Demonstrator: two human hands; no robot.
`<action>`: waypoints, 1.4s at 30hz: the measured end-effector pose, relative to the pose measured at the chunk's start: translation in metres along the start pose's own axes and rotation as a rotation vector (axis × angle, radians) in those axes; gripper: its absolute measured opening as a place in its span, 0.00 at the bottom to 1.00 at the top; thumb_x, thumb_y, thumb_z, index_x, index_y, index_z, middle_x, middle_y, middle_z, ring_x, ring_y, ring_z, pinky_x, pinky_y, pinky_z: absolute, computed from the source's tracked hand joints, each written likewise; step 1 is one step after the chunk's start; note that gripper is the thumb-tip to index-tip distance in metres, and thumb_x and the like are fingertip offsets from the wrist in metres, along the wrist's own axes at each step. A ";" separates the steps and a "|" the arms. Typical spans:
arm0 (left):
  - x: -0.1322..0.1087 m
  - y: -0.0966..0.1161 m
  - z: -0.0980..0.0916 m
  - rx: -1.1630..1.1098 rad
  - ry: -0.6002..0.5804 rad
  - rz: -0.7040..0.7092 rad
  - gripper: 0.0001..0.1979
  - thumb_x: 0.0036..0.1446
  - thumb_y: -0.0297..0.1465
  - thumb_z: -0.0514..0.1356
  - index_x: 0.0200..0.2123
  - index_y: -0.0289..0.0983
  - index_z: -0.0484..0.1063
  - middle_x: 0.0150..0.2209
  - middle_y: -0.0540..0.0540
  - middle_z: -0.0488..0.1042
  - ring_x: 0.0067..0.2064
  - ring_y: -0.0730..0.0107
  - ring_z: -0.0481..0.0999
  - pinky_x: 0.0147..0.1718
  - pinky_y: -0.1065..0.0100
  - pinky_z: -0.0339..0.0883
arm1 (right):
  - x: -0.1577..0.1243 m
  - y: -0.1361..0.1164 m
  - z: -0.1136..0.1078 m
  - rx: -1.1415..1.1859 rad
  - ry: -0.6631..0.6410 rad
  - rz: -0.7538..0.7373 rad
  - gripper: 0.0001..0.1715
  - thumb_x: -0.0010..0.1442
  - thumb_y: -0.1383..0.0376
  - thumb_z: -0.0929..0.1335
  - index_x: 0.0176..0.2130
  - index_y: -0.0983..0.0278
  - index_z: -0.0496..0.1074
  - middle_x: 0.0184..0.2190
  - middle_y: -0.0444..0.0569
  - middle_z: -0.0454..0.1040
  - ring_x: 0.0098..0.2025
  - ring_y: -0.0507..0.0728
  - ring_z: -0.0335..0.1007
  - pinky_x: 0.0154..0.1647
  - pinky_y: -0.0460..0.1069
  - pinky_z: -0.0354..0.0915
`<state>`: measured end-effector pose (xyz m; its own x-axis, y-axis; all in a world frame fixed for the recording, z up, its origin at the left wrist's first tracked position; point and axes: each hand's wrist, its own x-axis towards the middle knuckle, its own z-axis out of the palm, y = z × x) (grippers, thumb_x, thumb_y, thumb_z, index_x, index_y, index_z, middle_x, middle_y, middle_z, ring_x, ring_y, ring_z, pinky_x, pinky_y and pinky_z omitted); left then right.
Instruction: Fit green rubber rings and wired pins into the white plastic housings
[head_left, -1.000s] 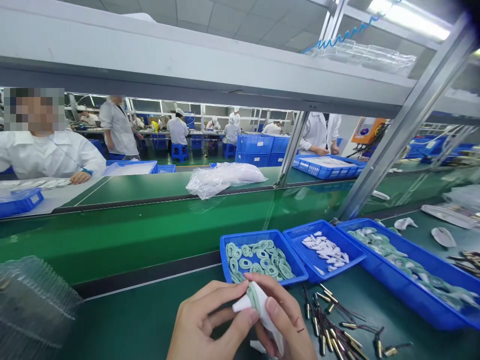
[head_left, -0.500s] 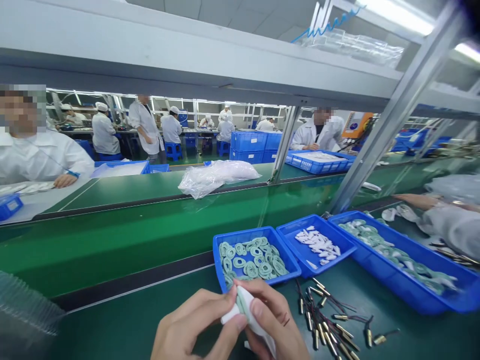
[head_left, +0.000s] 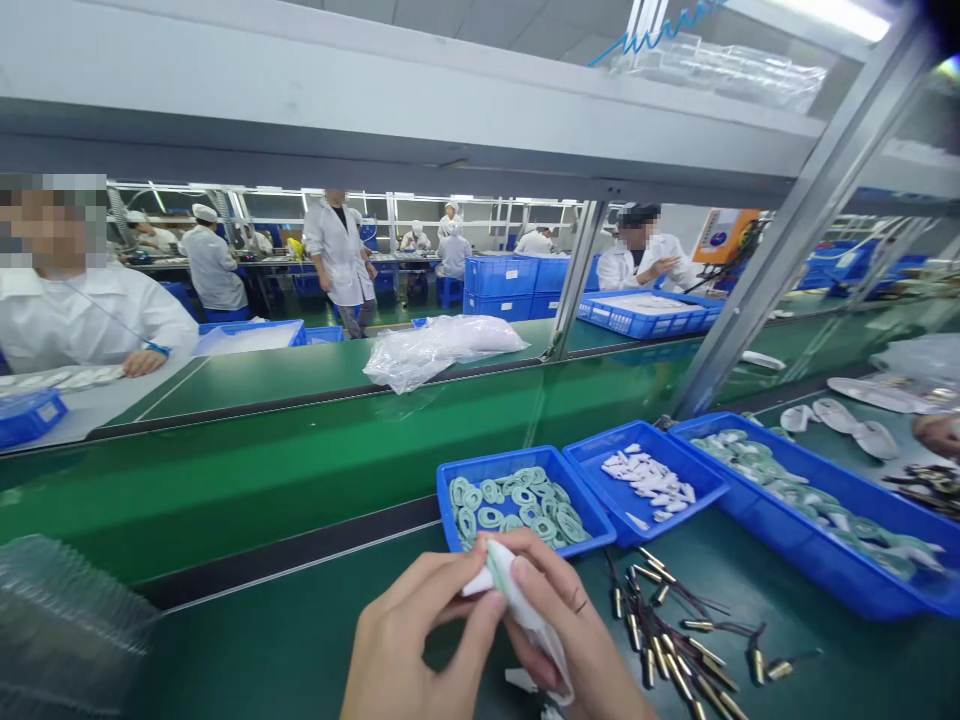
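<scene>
Both hands are closed on one white plastic part with a pale green strip [head_left: 500, 568], held tilted above the table. My left hand [head_left: 420, 625] pinches its upper left end between thumb and fingers. Around its right side wraps my right hand [head_left: 574, 625], the thumb lying along the white surface. The fingers cover much of the part. Just beyond the hands is a blue tray [head_left: 444, 500] with pale green rings [head_left: 491, 517]. Below them, a small white piece [head_left: 519, 680] shows in part.
A second blue tray [head_left: 694, 508] holds small white pieces; a long blue tray [head_left: 810, 550] holds green and white parts. Several brass-coloured cylinders with wires [head_left: 679, 665] lie at right. A metal post [head_left: 787, 220] and a bagged bundle [head_left: 442, 348] stand beyond. Co-workers sit across the line.
The hands and the white part have shifted slightly right in view, along with the trays. At the far right, a co-worker's arm has drawn back. Both hands keep their grip.
</scene>
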<state>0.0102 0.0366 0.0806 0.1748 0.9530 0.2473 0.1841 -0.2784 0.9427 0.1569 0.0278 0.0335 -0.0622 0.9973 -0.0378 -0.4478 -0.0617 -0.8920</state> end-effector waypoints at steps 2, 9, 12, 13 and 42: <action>0.000 -0.001 0.000 0.012 -0.010 0.000 0.14 0.57 0.34 0.65 0.46 0.47 0.84 0.42 0.48 0.84 0.39 0.64 0.84 0.38 0.72 0.82 | 0.001 0.002 -0.002 0.017 0.025 0.008 0.29 0.61 0.44 0.72 0.48 0.63 0.75 0.17 0.36 0.63 0.12 0.41 0.42 0.12 0.39 0.39; -0.002 -0.001 -0.008 0.076 0.027 0.066 0.12 0.54 0.29 0.68 0.41 0.47 0.85 0.41 0.50 0.85 0.38 0.64 0.85 0.38 0.71 0.82 | -0.006 -0.001 0.002 -0.001 0.066 0.030 0.35 0.58 0.43 0.73 0.52 0.66 0.74 0.15 0.36 0.62 0.14 0.44 0.48 0.14 0.40 0.41; 0.000 -0.002 -0.009 -0.016 -0.006 0.035 0.13 0.54 0.28 0.68 0.42 0.48 0.85 0.43 0.51 0.85 0.40 0.64 0.85 0.39 0.70 0.82 | -0.011 -0.005 0.004 0.001 0.071 0.062 0.38 0.57 0.43 0.73 0.55 0.67 0.73 0.14 0.36 0.63 0.14 0.45 0.50 0.14 0.40 0.45; 0.001 -0.003 -0.009 -0.041 -0.017 0.024 0.13 0.55 0.28 0.68 0.43 0.48 0.85 0.43 0.52 0.85 0.40 0.64 0.85 0.40 0.70 0.82 | -0.012 -0.006 0.004 0.005 0.066 0.078 0.40 0.57 0.43 0.73 0.56 0.68 0.72 0.13 0.37 0.64 0.13 0.45 0.49 0.13 0.39 0.46; 0.002 0.013 -0.023 0.277 -0.119 0.202 0.12 0.55 0.26 0.69 0.42 0.45 0.84 0.39 0.49 0.83 0.39 0.68 0.83 0.41 0.75 0.74 | -0.016 -0.026 0.010 -0.075 0.075 0.190 0.39 0.49 0.39 0.77 0.47 0.65 0.79 0.14 0.36 0.63 0.12 0.42 0.46 0.11 0.37 0.42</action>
<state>-0.0093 0.0380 0.0990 0.3427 0.8593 0.3797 0.3865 -0.4973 0.7768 0.1604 0.0127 0.0616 -0.0712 0.9684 -0.2392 -0.3668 -0.2484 -0.8965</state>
